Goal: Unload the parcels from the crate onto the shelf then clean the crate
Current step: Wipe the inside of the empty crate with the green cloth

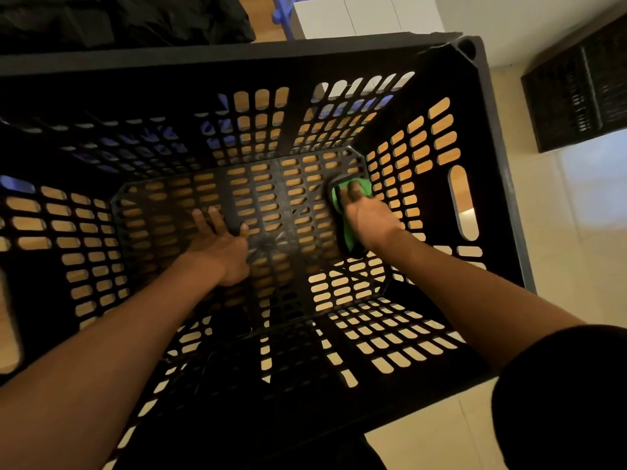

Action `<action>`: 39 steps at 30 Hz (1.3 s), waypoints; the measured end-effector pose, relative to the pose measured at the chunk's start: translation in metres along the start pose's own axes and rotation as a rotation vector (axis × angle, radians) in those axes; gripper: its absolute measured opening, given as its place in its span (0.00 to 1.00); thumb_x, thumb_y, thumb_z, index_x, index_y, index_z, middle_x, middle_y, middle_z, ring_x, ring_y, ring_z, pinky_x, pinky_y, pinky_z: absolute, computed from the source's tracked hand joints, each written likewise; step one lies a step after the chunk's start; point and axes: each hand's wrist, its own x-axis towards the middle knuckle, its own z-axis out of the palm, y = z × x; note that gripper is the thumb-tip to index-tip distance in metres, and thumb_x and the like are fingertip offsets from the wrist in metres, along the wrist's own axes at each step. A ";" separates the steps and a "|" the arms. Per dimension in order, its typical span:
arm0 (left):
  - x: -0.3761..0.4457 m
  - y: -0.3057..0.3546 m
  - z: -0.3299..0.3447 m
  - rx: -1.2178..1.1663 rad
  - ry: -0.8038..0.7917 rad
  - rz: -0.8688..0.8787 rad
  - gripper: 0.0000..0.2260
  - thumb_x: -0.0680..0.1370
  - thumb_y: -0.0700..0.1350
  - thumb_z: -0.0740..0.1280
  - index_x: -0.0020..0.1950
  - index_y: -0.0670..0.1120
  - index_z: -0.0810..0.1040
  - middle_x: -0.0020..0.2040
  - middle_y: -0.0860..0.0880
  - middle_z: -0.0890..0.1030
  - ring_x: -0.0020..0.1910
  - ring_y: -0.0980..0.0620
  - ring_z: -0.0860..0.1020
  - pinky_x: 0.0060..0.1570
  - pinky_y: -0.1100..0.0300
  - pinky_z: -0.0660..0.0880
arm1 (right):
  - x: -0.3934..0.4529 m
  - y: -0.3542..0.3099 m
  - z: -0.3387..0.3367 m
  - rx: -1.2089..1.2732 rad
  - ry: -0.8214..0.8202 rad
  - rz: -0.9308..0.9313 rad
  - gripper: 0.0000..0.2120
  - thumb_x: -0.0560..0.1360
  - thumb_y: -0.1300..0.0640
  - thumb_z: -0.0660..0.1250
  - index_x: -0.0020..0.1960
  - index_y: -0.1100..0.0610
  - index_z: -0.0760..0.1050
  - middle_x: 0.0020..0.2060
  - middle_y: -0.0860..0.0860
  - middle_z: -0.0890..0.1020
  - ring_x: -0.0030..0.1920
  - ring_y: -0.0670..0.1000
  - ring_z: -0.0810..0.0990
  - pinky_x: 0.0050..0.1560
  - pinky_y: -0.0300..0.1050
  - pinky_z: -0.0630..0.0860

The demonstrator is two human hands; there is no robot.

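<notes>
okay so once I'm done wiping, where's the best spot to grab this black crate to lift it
Likely the oval handle slot in the crate's right wall, fingers hooked in from outside. A matching slot seems to sit on the left wall at the picture's edge. The right hand holds the green cloth; the left hand presses the floor.

crate [488, 157] top open, slotted walls all round, floor w/ cloth [349, 212]

Both hands reach down, left [220, 244] flat, right [369, 222] curled.
</notes>
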 end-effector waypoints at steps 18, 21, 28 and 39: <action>-0.003 0.000 0.002 0.010 0.024 0.002 0.33 0.84 0.45 0.57 0.83 0.52 0.39 0.78 0.33 0.30 0.75 0.26 0.32 0.75 0.32 0.53 | 0.026 0.016 -0.037 0.282 0.110 -0.007 0.26 0.80 0.60 0.66 0.77 0.52 0.66 0.75 0.57 0.67 0.70 0.62 0.72 0.68 0.58 0.73; -0.003 0.000 0.004 0.015 0.036 0.003 0.33 0.84 0.47 0.58 0.83 0.52 0.40 0.78 0.32 0.30 0.75 0.25 0.32 0.75 0.31 0.51 | 0.022 0.017 -0.019 0.279 0.048 -0.001 0.22 0.78 0.62 0.67 0.71 0.54 0.71 0.72 0.58 0.66 0.66 0.64 0.73 0.66 0.59 0.74; -0.003 -0.001 0.007 0.017 0.053 0.010 0.34 0.84 0.45 0.58 0.83 0.52 0.40 0.78 0.32 0.30 0.75 0.25 0.31 0.75 0.29 0.48 | -0.027 -0.017 0.009 0.116 -0.278 -0.238 0.22 0.76 0.60 0.71 0.69 0.57 0.74 0.69 0.57 0.70 0.62 0.59 0.77 0.62 0.50 0.76; 0.000 -0.002 0.009 0.006 0.087 0.008 0.33 0.84 0.43 0.57 0.83 0.52 0.42 0.78 0.32 0.30 0.75 0.26 0.32 0.74 0.31 0.56 | -0.050 -0.109 0.011 0.160 -0.461 -0.758 0.21 0.77 0.61 0.69 0.70 0.50 0.76 0.69 0.53 0.72 0.66 0.57 0.74 0.62 0.48 0.73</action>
